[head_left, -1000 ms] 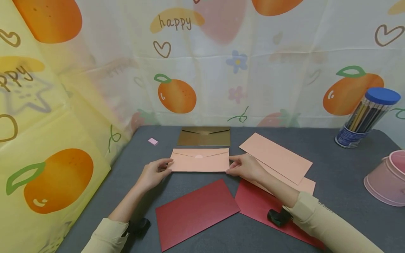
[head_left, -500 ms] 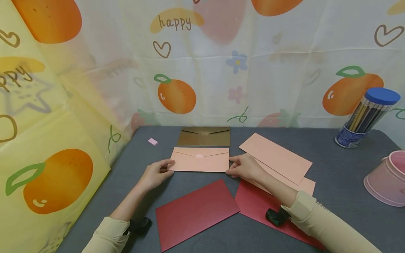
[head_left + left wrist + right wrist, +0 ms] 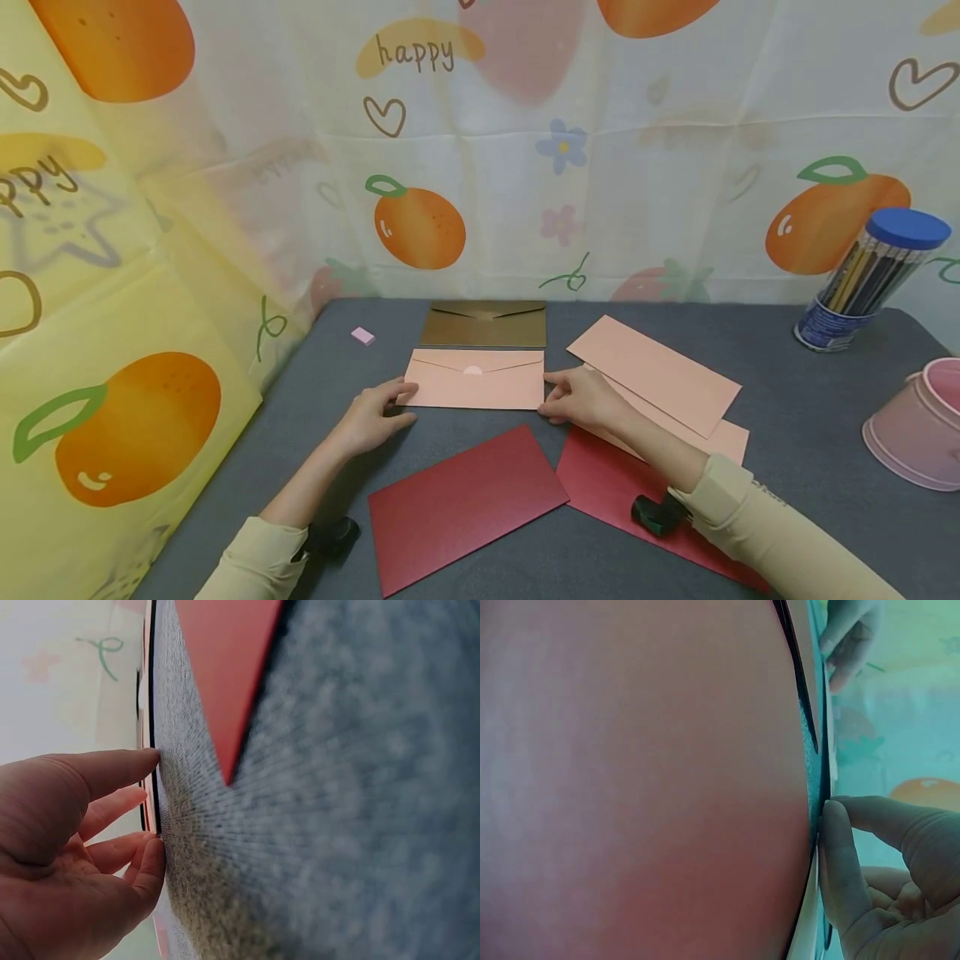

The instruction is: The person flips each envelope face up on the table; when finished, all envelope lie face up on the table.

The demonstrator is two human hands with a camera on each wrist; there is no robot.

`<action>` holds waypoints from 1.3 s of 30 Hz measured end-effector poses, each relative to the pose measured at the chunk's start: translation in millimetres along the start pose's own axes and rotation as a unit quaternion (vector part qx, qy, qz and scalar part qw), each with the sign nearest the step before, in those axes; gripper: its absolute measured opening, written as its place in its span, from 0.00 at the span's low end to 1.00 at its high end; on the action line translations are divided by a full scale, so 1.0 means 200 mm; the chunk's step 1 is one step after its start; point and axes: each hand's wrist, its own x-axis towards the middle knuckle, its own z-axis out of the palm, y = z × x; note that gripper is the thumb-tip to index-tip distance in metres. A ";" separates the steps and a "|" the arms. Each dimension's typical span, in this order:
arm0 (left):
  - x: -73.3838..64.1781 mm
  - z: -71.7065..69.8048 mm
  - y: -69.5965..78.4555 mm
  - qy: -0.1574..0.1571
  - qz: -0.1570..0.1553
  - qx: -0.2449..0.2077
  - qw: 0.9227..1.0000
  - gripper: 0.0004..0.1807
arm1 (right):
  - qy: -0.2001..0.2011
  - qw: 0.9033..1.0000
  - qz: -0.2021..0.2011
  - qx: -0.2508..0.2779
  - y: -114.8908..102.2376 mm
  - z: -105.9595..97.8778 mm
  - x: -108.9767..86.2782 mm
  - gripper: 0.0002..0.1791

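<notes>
A pale pink envelope [image 3: 474,390] with a round seal on its flap lies flat, just in front of a gold envelope [image 3: 483,329]. My left hand [image 3: 372,414] touches its left edge with the fingertips, the thumb spread apart below the corner. At the right edge, my right hand [image 3: 588,397] holds the envelope between thumb and index finger near the lower corner. In the right wrist view the right hand's thumb and index finger [image 3: 838,855] come together at the paper edge. The left wrist view shows the left hand [image 3: 82,840] with fingers relaxed.
Two more pink envelopes [image 3: 660,375] overlap at the right, partly over a red envelope [image 3: 615,492]. Another red envelope [image 3: 465,508] lies in front. A small pink eraser [image 3: 363,336] is at back left. A pencil tub [image 3: 862,283] and a pink bucket [image 3: 915,425] stand at right.
The pink envelope has shifted very slightly right and squared up below the gold one. My left thumb has moved away from its lower left corner. The right hand has barely moved.
</notes>
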 end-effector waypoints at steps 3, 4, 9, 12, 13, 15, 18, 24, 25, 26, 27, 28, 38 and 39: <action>0.00 0.00 -0.01 -0.005 0.022 0.008 1.000 0.25 | -0.003 1.000 0.005 -0.001 0.00 0.00 0.00 0.33; 0.00 0.00 -0.01 -0.007 0.027 0.010 1.000 0.26 | -0.005 1.000 0.005 -0.002 0.00 -0.01 0.00 0.33; -0.02 0.00 0.00 -0.016 0.033 0.019 0.999 0.29 | -0.012 1.000 0.007 0.012 -0.01 -0.02 -0.02 0.32; -0.05 0.00 0.02 -0.022 0.030 0.027 0.999 0.33 | -0.013 0.999 -0.005 0.031 0.00 -0.02 -0.03 0.31; -0.06 0.00 0.03 -0.025 0.029 0.029 0.999 0.34 | -0.011 0.999 -0.015 0.033 0.00 -0.03 -0.04 0.31; -0.09 0.00 0.05 -0.034 0.032 0.033 0.998 0.36 | -0.001 0.999 -0.036 0.027 0.01 -0.03 -0.06 0.29; -0.14 0.01 0.10 -0.056 0.048 0.034 0.997 0.41 | 0.012 0.997 -0.076 0.011 0.01 -0.02 -0.09 0.27; -0.26 0.05 0.20 -0.145 0.058 -0.001 0.988 0.50 | -0.020 0.985 -0.170 -0.008 -0.01 -0.01 -0.16 0.29; -0.28 0.05 0.22 -0.164 0.055 -0.009 0.985 0.51 | -0.029 0.983 -0.180 -0.022 -0.01 -0.01 -0.18 0.30; -0.30 0.06 0.23 -0.182 0.052 -0.015 0.982 0.52 | -0.039 0.981 -0.186 -0.036 -0.01 -0.01 -0.19 0.31; -0.32 0.06 0.25 -0.198 0.050 -0.020 0.979 0.53 | -0.051 0.979 -0.189 -0.052 -0.02 -0.01 -0.20 0.32; -0.34 0.07 0.27 -0.213 0.049 -0.022 0.976 0.53 | -0.062 0.977 -0.195 -0.068 -0.02 -0.01 -0.21 0.33; -0.42 0.08 0.33 -0.275 0.060 -0.003 0.960 0.63 | -0.210 0.946 -0.202 -0.141 -0.04 0.00 -0.26 0.48; -0.42 0.08 0.33 -0.277 0.061 0.001 0.959 0.63 | -0.217 0.942 -0.207 -0.147 -0.04 0.00 -0.26 0.49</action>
